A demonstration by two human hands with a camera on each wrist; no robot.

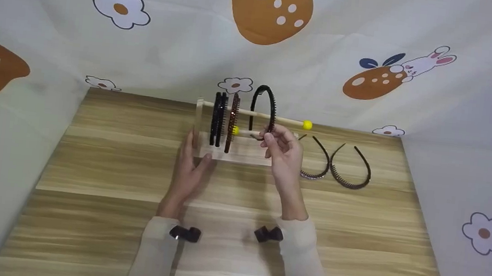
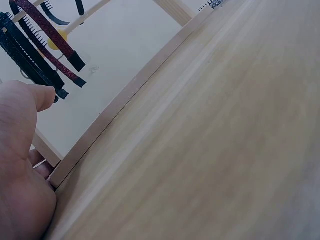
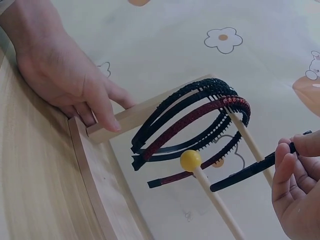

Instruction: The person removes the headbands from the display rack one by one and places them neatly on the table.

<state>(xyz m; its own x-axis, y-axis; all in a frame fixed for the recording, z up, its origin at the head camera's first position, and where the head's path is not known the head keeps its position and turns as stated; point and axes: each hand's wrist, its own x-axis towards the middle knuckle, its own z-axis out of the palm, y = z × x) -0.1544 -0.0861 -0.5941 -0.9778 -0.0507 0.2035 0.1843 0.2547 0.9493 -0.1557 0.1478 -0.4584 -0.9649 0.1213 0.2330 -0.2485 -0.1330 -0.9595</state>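
Note:
My left hand [image 1: 187,175] grips the left end of a wooden stand [image 1: 244,153], thumb in front and fingers behind its upright. Between thumb and fingers, my right hand [image 1: 287,160] pinches a toothed black headband [image 1: 272,102], its arch up around the upper rod [image 1: 260,115] near the middle. Two black headbands [image 1: 220,121] and a dark red one [image 1: 230,132] hang further left on that rod. The right wrist view shows the held headband [image 3: 240,177], the red one [image 3: 185,120] and my left hand [image 3: 70,75] at the stand's corner.
The upper rod ends in a yellow ball [image 1: 307,125]; another yellow ball [image 1: 236,130] tips a lower rod beside the red headband. Two dark headbands [image 1: 327,162] [image 1: 350,186] lie on the wooden table [image 1: 354,241] at the right. A patterned cloth [image 1: 183,35] rises behind.

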